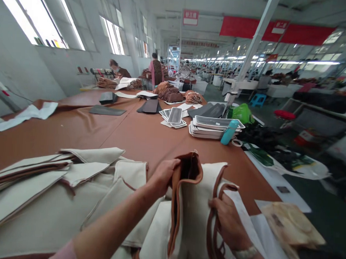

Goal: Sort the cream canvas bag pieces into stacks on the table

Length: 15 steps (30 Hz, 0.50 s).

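Observation:
A sewn bag piece, cream outside and brown inside, stands upright in front of me with its brown mouth gaping at the top. My left hand is closed on the left rim of that mouth, its fingertips partly hidden behind the edge. On the right, my right hand is wrapped round the brown edges of cream panels close beside the bag piece. Whether these panels are joined to it I cannot tell. More cream pieces with brown edges lie overlapping to the left, under and beyond my left forearm.
Brown sheet material covers the table. Farther back are stacked white trays, a turquoise bottle, a tape roll and dark flat pieces. A yellowish package lies at right. Two people are beyond the table.

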### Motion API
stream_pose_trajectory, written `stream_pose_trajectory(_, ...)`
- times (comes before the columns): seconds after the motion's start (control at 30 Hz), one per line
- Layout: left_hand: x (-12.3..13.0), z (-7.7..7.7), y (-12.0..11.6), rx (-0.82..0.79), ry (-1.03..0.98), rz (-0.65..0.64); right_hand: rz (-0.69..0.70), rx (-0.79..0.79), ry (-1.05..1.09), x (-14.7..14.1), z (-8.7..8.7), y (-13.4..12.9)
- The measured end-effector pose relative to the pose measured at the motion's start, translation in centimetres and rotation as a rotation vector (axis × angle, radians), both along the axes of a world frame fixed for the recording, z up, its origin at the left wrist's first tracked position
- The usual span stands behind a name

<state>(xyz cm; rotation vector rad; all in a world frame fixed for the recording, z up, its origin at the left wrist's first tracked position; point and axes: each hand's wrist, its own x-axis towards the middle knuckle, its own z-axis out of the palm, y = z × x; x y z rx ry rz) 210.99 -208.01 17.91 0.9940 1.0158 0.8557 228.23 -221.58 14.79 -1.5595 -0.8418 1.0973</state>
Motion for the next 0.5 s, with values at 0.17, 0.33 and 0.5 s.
stream_pose_trajectory(0.17, 2.7, -4.3, -8.3, -0.167, -0.043, -0.295, 0.113, 0.104, 0.450, -1.5, -2.3, -2.3)
stream_pose_trajectory(0.33, 3.4, -7.0, -13.2, -0.281, -0.181, -0.325, 0.158, 0.109, 0.759, 0.2, -5.3, -4.4)
stream_pose_trajectory(0.5, 4.4, -8.0, -13.9, -0.091, 0.242, -0.701, -0.016, -0.007, 0.363, 2.1, -5.2, -6.0)
